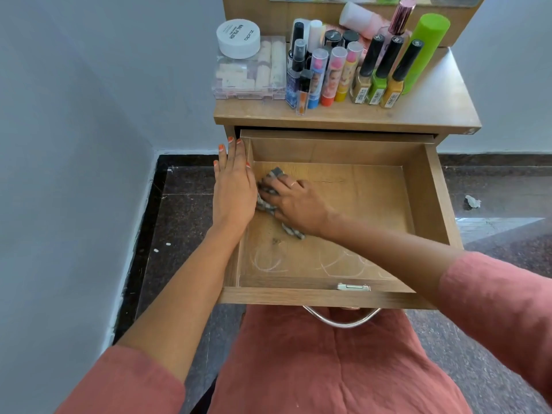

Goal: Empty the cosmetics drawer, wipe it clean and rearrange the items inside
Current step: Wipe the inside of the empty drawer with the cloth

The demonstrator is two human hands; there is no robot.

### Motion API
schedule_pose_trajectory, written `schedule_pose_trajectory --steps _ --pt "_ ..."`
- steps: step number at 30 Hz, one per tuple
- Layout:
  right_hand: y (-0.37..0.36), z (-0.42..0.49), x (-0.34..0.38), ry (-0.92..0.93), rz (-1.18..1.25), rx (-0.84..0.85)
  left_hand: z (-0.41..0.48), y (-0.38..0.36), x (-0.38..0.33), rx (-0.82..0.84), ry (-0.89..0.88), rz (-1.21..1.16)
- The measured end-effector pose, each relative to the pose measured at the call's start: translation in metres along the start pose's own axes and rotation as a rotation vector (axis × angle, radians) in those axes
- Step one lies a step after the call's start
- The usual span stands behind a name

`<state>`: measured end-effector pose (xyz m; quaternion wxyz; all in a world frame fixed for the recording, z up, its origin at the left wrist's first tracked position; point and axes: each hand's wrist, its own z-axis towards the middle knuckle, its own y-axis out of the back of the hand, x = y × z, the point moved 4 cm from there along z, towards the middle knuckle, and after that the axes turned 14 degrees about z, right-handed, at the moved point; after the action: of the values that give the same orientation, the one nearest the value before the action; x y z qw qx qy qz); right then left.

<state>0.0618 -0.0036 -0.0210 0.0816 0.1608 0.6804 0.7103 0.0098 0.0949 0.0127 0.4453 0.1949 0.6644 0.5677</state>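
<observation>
The wooden drawer [430, 189] stands pulled out below the dresser top, with nothing in it but a cloth. My right hand [295, 204] presses a grey checked cloth [268, 201] flat on the drawer floor near the left wall. My left hand [234, 186] lies flat with fingers stretched along the drawer's left wall, holding nothing. White scuff marks show on the floor near the drawer's front. Several cosmetics stand on the dresser top [433, 106]: nail polish bottles [379, 76], lip balm tubes [333, 76], a tall green can [424, 49] and a white round jar [238, 38].
The white jar rests on a clear plastic organiser box [251, 73] at the dresser's left. A metal handle [340, 319] hangs under the drawer front, above my lap. A crumpled bit of paper [472, 201] lies on the dark floor to the right. A white wall runs along the left.
</observation>
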Motion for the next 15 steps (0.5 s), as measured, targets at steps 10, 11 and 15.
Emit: schedule_pose_trajectory --steps 10,11,15 --pt "0.012 0.017 -0.004 -0.074 0.044 0.024 0.0 0.001 0.0 -0.002 -0.003 -0.009" --pt "0.012 0.013 -0.002 -0.059 0.067 0.067 0.0 0.001 -0.001 -0.002 -0.002 -0.011" --pt "0.01 -0.013 0.012 0.017 0.201 0.307 0.001 0.001 -0.001 -0.007 -0.002 -0.01"
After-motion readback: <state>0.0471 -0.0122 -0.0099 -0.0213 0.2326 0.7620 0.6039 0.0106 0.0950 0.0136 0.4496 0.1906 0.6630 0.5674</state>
